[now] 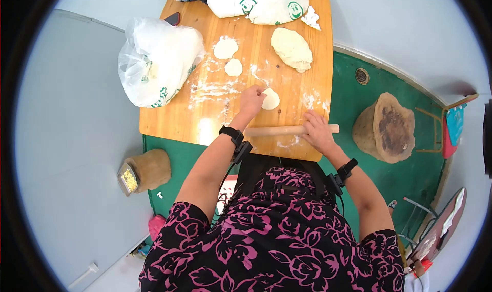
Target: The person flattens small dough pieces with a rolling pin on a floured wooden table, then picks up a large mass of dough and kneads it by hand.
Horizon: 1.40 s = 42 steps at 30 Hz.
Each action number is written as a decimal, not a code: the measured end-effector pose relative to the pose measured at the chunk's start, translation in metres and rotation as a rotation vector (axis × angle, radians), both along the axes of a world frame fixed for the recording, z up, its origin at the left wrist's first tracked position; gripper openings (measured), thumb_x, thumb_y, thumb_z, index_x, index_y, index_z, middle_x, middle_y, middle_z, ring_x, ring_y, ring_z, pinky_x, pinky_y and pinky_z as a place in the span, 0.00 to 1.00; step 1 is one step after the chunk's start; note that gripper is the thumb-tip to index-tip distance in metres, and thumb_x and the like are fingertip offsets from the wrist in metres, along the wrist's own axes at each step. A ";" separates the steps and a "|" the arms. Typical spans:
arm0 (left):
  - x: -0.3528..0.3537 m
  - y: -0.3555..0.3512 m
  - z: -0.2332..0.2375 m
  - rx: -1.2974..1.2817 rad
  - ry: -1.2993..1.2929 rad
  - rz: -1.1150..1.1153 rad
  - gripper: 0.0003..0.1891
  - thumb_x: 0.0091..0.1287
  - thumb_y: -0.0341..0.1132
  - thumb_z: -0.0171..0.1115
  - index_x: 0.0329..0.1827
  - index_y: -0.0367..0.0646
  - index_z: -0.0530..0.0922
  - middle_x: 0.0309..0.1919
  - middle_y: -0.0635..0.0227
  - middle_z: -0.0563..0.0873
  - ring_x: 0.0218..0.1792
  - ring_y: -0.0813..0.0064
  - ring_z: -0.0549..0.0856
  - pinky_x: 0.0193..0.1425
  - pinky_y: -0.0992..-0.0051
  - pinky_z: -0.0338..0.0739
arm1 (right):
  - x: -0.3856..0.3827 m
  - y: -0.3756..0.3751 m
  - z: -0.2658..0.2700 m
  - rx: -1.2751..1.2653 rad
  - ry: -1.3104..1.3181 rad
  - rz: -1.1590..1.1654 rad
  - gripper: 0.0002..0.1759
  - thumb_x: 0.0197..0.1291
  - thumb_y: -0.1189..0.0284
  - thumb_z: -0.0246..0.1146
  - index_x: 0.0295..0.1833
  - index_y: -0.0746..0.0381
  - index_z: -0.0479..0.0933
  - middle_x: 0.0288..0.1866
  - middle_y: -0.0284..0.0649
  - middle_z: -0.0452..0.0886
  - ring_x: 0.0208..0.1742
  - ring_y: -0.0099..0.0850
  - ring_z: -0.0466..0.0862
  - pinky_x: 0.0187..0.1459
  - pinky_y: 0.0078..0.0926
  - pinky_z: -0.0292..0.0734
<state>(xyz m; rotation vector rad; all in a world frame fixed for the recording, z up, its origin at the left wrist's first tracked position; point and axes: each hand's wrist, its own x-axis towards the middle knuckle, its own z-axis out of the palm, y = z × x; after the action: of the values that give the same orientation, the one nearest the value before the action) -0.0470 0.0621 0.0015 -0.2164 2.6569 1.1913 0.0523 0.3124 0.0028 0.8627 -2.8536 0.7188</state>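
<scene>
My left hand (252, 100) pinches the left edge of a small round dough wrapper (271, 99) lying on the wooden table (174, 118). Closed over the right part of a wooden rolling pin (274, 131) is my right hand (318, 130); the pin lies crosswise near the table's front edge, just below the wrapper. Two flat dough rounds, a larger one (226, 48) and a smaller one (233, 67), rest farther back on the left. A big lump of dough (292, 49) sits at the back right. White flour is smeared over the wood around them.
A large plastic bag of white contents (159, 61) stands at the table's left edge. Two more white bags (279, 6) and a dark phone (173, 18) are at the back. Wooden stumps (392, 128) stand on the green floor beside the table.
</scene>
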 end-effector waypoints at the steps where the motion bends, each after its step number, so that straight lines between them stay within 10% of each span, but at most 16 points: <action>1: 0.001 -0.002 -0.002 -0.033 0.023 0.031 0.12 0.55 0.33 0.66 0.39 0.36 0.81 0.31 0.58 0.86 0.33 0.67 0.85 0.39 0.72 0.78 | 0.001 -0.001 0.001 0.010 -0.011 -0.011 0.22 0.37 0.67 0.72 0.39 0.63 0.73 0.55 0.44 0.73 0.63 0.41 0.68 0.59 0.39 0.64; 12: 0.012 -0.117 -0.024 0.165 -0.046 0.591 0.08 0.56 0.31 0.63 0.37 0.38 0.80 0.28 0.60 0.85 0.29 0.70 0.85 0.33 0.70 0.78 | 0.000 -0.007 0.002 0.065 -0.049 -0.047 0.24 0.41 0.64 0.70 0.43 0.63 0.72 0.58 0.43 0.71 0.64 0.39 0.67 0.60 0.38 0.61; 24: 0.031 0.002 -0.003 -0.003 -0.107 -0.208 0.09 0.51 0.28 0.65 0.35 0.37 0.80 0.29 0.60 0.84 0.31 0.69 0.84 0.38 0.72 0.78 | -0.009 -0.002 0.003 0.037 -0.047 0.035 0.23 0.42 0.63 0.70 0.42 0.63 0.72 0.57 0.43 0.71 0.64 0.39 0.67 0.62 0.40 0.60; 42: 0.017 -0.012 0.005 -0.101 -0.216 -0.345 0.12 0.56 0.40 0.61 0.32 0.39 0.84 0.29 0.56 0.85 0.32 0.59 0.84 0.38 0.67 0.77 | -0.029 -0.024 -0.005 0.282 0.014 -0.054 0.31 0.59 0.50 0.52 0.61 0.60 0.69 0.67 0.45 0.64 0.71 0.40 0.59 0.68 0.52 0.46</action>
<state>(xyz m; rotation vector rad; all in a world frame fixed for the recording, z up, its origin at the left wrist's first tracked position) -0.0298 0.0498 0.0068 0.0911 2.4391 0.8740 0.0234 0.2885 -0.0026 0.8117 -2.9977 0.3069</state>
